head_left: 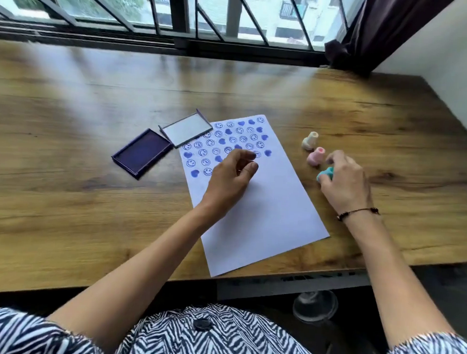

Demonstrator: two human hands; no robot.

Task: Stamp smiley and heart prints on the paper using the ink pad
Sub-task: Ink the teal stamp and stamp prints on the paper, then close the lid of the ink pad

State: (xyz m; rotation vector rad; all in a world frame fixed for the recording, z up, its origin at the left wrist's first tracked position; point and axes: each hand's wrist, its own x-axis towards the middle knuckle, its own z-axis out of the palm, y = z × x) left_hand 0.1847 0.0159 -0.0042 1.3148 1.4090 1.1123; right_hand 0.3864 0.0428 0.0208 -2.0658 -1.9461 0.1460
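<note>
A white paper (266, 205) lies tilted on the wooden table, its upper half covered with several blue smiley and heart prints. My left hand (229, 179) hovers over the prints, fingers loosely curled and holding nothing. To the paper's right, my right hand (344, 182) grips a teal stamp (326, 174) that rests on the table. A pink stamp (316, 155) and a cream stamp (310, 140) stand just beyond it. The open purple ink pad (141, 153) lies left of the paper, with its lid (186, 129) beside it.
The wooden table (81, 109) runs up to a barred window at the back. A dark curtain (375, 35) hangs at the back right, next to a white wall. The table's front edge lies close to the paper's lower corner.
</note>
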